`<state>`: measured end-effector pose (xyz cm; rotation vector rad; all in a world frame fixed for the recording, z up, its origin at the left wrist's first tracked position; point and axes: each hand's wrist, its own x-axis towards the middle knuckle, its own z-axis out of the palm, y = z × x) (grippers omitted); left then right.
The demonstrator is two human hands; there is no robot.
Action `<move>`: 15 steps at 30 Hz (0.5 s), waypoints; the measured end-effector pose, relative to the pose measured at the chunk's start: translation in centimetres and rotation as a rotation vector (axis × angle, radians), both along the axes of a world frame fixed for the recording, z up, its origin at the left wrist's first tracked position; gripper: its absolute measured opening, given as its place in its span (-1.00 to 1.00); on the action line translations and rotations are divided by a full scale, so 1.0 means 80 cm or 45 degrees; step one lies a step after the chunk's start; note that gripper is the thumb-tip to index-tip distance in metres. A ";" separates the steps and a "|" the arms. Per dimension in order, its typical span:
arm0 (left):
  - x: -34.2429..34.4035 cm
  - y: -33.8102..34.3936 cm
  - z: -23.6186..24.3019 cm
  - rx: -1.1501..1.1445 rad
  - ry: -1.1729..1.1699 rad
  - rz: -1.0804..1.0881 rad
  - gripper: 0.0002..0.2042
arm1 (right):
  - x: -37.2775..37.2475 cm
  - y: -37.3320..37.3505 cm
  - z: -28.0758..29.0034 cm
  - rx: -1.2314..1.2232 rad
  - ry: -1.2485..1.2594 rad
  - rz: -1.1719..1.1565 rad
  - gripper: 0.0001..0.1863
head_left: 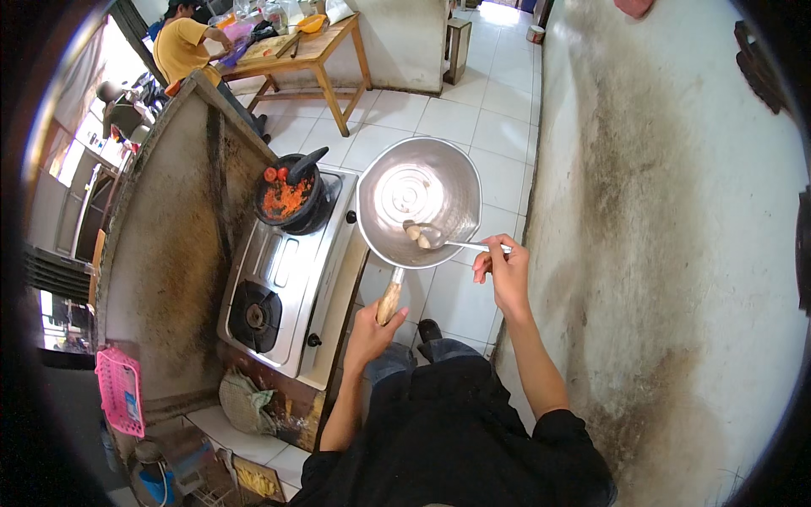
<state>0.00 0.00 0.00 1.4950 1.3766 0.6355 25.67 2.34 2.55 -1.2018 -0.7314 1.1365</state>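
My left hand (370, 336) is closed around the wooden handle of a metal saucepan (452, 182), held up in front of me over the floor, right of the stove. Between the fingers of my right hand (507, 272) is the handle of a metal spoon (466, 245), which reaches over the pan's near right rim. Its bowl lies inside the pan beside a few small pale lumps (416, 234), whose kind I cannot tell. Otherwise the shiny pan shows only its bare inside.
A two-burner gas stove (291, 262) stands at my left, bearing a dark stone mortar (262, 207) of red paste with a pestle (306, 166). A stained wall (625, 253) runs along my right. Far left, a person in yellow (182, 51) works at a wooden table (317, 61).
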 end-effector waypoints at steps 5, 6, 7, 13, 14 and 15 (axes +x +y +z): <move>-0.002 -0.009 0.004 -0.064 0.014 0.003 -0.68 | -0.004 -0.003 0.004 -0.022 0.042 -0.014 -0.75; -0.004 -0.009 0.003 -0.064 0.010 0.010 -0.68 | -0.004 -0.001 0.005 -0.007 0.046 -0.009 -0.75; -0.005 -0.008 0.001 -0.063 0.006 0.019 -0.68 | -0.003 0.002 0.006 0.008 0.050 -0.002 -0.75; -0.014 -0.021 0.005 -0.216 0.052 0.091 -0.66 | -0.012 0.010 -0.001 -0.032 0.034 0.079 -0.77; -0.018 -0.026 0.007 -0.244 0.071 0.121 -0.65 | -0.016 0.012 -0.002 -0.046 0.031 0.100 -0.77; -0.022 -0.032 0.006 -0.212 0.042 0.147 -0.65 | -0.022 0.017 0.000 -0.051 0.025 0.136 -0.77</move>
